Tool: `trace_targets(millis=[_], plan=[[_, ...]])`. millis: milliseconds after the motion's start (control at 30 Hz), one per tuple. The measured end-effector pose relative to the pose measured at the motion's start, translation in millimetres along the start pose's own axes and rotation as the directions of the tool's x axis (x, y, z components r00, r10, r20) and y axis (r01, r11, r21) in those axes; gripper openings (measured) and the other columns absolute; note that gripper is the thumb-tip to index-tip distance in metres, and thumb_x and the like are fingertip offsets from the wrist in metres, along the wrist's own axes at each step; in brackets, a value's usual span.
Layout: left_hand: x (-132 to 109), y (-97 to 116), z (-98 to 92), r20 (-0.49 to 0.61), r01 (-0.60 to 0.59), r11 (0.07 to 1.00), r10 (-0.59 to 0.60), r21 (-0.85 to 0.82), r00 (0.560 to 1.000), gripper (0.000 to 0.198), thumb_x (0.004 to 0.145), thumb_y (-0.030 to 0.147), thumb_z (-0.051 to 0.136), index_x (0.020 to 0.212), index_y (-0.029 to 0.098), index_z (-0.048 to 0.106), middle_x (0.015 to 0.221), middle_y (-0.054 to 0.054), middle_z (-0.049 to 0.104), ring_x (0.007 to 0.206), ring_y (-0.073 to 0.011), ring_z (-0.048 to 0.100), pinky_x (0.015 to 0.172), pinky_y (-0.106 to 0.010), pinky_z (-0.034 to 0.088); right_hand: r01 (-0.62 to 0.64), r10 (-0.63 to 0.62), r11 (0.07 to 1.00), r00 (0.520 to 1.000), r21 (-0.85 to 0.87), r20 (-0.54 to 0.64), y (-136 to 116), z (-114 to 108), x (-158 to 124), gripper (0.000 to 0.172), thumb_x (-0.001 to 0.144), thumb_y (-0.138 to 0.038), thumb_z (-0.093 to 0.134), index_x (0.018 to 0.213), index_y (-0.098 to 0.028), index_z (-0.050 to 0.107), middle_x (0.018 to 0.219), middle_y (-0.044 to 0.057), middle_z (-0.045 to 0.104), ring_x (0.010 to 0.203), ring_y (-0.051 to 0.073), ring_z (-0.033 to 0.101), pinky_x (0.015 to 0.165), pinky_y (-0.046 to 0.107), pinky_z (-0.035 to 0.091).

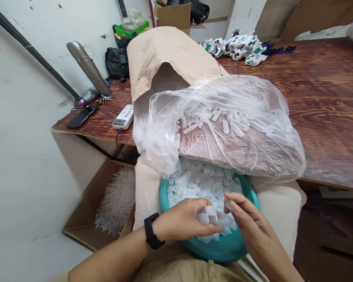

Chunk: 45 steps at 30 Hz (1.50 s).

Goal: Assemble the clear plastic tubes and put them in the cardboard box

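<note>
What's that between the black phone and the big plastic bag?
The head view shows a white gadget between the black phone and the plastic bag, lying on the wooden table.

Smooth, matt plastic tubes [211, 211]

Short, frosted, translucent tubes [211, 211] lie bunched together in the left hand [184, 218]; one similar piece [228, 204] is pinched in the right hand [248, 213]; a loose heap [198, 181] of them fills the teal basin [164, 196].

The basin [220, 250] opens upward, the plastic bag [244, 150] blocking its far side.
</note>
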State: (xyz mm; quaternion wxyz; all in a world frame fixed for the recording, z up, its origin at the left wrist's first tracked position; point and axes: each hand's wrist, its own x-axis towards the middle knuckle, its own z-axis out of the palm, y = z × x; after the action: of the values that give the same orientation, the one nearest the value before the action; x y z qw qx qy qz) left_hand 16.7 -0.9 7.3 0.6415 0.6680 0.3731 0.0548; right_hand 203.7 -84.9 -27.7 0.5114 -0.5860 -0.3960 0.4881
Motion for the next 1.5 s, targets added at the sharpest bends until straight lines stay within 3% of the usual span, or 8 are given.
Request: trace_targets(millis=[133, 267, 533, 833, 933, 1033, 1300, 1500], plan=[[3, -7, 7.2, -0.031, 0.025, 0.987, -0.03, -0.158, 0.999, 0.034, 0.077, 0.045, 0.075, 0.093, 0.017, 0.066, 0.074, 0.004, 0.056, 0.063, -0.0101, 0.045, 0.058, -0.021, 0.037, 0.057, -0.057, 0.998, 0.997, 0.015, 0.047, -2, 10, -3, 0.015, 0.095, -0.044, 0.06, 0.102, -0.032, 0.068, 0.104, 0.0, 0.06, 0.097, 0.015, 0.062, 0.084, 0.018, 0.053], [1, -8, 3.6, -0.023, 0.07, 0.969, -0.077, -0.236, 0.997, 0.039, 0.074, 0.045, 0.078, 0.097, 0.015, 0.067, 0.075, 0.003, 0.056, 0.064, -0.01, 0.045, 0.057, -0.02, 0.036, 0.178, -0.171, 0.981, 0.981, -0.077, 0.087, -7, 0, -3, 0.005, 0.093, -0.035, 0.065, 0.094, -0.03, 0.066, 0.098, 0.0, 0.061, 0.098, 0.015, 0.063, 0.086, 0.018, 0.053], [-10, 3, -2.9, -0.071, -0.035, 0.999, 0.036, 0.022, 0.997, 0.034, 0.077, 0.043, 0.076, 0.099, 0.018, 0.073, 0.08, 0.001, 0.066, 0.07, -0.013, 0.057, 0.062, -0.021, 0.041, 0.415, -0.232, 0.786, 0.886, -0.459, 0.402, -26, -30, -4, 0.031, 0.097, -0.028, 0.059, 0.127, -0.035, 0.061, 0.11, 0.003, 0.067, 0.101, 0.017, 0.068, 0.087, 0.022, 0.054], [-16, 2, -1.4, -0.074, -0.171, 0.964, 0.189, 0.201, 0.979, 0.025, 0.081, 0.038, 0.075, 0.096, 0.018, 0.072, 0.088, -0.002, 0.072, 0.078, -0.0151, 0.065, 0.068, -0.021, 0.046, 0.527, -0.312, 0.638, 0.843, -0.561, 0.437, -25, -32, -6, 0.019, 0.097, -0.043, 0.06, 0.108, -0.029, 0.062, 0.092, 0.001, 0.07, 0.08, 0.017, 0.071, 0.069, 0.023, 0.055], [-17, -1, 1.5, -0.062, -0.337, 0.88, 0.378, 0.334, 0.924, 0.02, 0.085, 0.029, 0.072, 0.1, 0.016, 0.07, 0.094, -0.004, 0.073, 0.087, -0.0172, 0.067, 0.079, -0.024, 0.047, 0.566, -0.319, 0.565, 0.821, -0.6, 0.474, -31, -28, -7, 0.025, 0.101, -0.044, 0.051, 0.085, -0.026, 0.058, 0.071, -0.002, 0.062, 0.06, 0.015, 0.064, 0.055, 0.024, 0.049], [-18, -4, 3.1, -0.052, -0.416, 0.812, 0.476, 0.409, 0.878, 0.019, 0.089, 0.028, 0.068, 0.105, 0.016, 0.068, 0.097, -0.005, 0.074, 0.091, -0.018, 0.067, 0.084, -0.026, 0.047, 0.56, -0.269, 0.52, 0.824, -0.645, 0.498, -38, -24, -8, 0.024, 0.102, -0.043, 0.047, 0.089, -0.026, 0.057, 0.076, -0.001, 0.064, 0.064, 0.016, 0.065, 0.057, 0.025, 0.049], [-17, -8, 1.5, -0.038, -0.388, 0.814, 0.446, 0.432, 0.894, 0.02, 0.09, 0.033, 0.067, 0.102, 0.018, 0.068, 0.095, -0.005, 0.074, 0.09, -0.0188, 0.068, 0.081, -0.026, 0.048, 0.589, -0.193, 0.471, 0.795, -0.657, 0.575, -44, -29, -9, 0.023, 0.103, -0.043, 0.044, 0.098, -0.027, 0.06, 0.083, 0.0, 0.068, 0.071, 0.018, 0.069, 0.061, 0.026, 0.051], [-16, -7, 2.6, 0.022, -0.382, 0.812, 0.416, 0.441, 0.909, 0.018, 0.089, 0.03, 0.066, 0.102, 0.018, 0.067, 0.097, -0.005, 0.074, 0.092, -0.0194, 0.068, 0.082, -0.025, 0.048, 0.65, -0.231, 0.353, 0.758, -0.674, 0.61, -45, -28, -7, 0.026, 0.103, -0.045, 0.043, 0.095, -0.027, 0.061, 0.077, 0.0, 0.068, 0.064, 0.02, 0.068, 0.057, 0.029, 0.048]])
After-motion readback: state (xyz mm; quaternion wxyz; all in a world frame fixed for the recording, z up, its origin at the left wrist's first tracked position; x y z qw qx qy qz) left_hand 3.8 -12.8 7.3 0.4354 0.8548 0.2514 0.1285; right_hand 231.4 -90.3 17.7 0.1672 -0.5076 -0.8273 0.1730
